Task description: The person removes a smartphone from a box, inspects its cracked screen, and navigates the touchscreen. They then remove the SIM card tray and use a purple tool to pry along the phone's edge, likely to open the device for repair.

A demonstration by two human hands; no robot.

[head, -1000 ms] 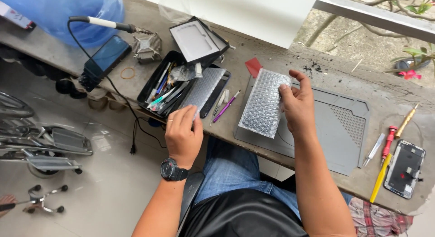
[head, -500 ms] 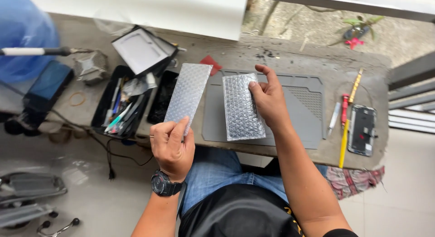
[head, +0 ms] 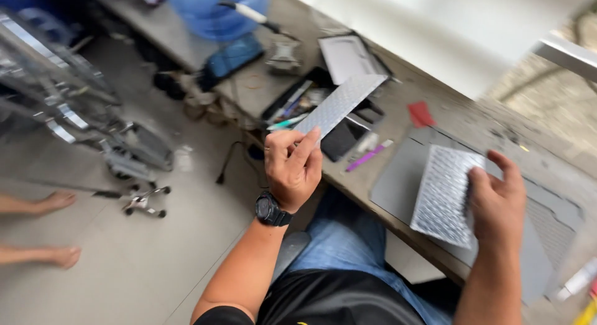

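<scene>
Your left hand pinches one bubble-wrap sleeve above the bench edge; your right hand grips another bubble-wrap pouch on the grey mat. Both appear light, limp and slippery; hold near edges.

Grey workbench runs diagonally, top left to lower right. Landmark: grey mat on bench. Red scrap just above mat. Purple pen just left of mat, near bench front edge. Black tray of tools farther left of mat. Open case above tray. Small fan-like part and blue phone beyond, well left of mat. White tube at mat's right end. Blur hides finer detail.
</scene>
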